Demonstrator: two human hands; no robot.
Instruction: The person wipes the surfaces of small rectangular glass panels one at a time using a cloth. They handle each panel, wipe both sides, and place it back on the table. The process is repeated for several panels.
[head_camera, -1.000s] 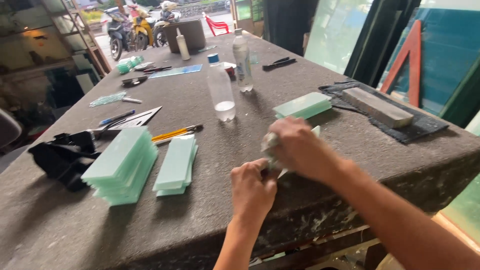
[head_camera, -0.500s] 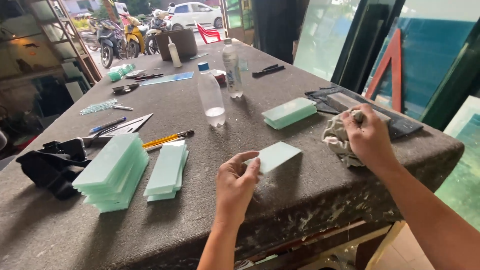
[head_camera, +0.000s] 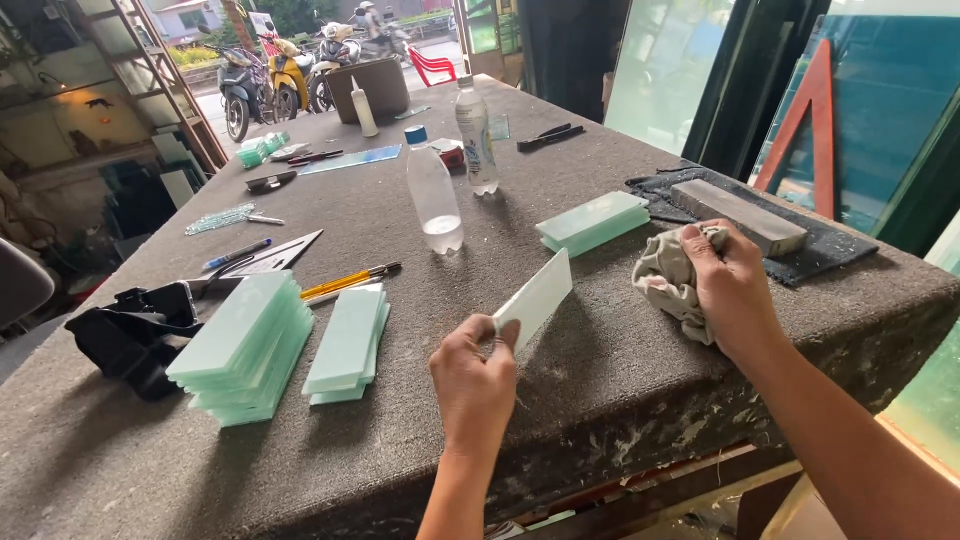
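My left hand (head_camera: 475, 375) fingers are pinching the pale green rectangular glass strip (head_camera: 535, 298) by one end; my right hand (head_camera: 730, 285) is clenching the crumpled grey rag (head_camera: 668, 280). The strip may be slipping or cutting me.

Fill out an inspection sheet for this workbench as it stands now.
Surface: grey felt-covered table, front edge stained.
Job's things: left hand lifts a glass strip by one end; right hand grips a rag.
Clutter: big glass stack and small glass stack at left, far glass stack, two bottles, pencils, stone block on a dark mat, black bundle.
Grippers: both hands closed on what they hold.
Cables: nothing seen.
Surroundings: parked motorbikes, glass panes leaning at right.
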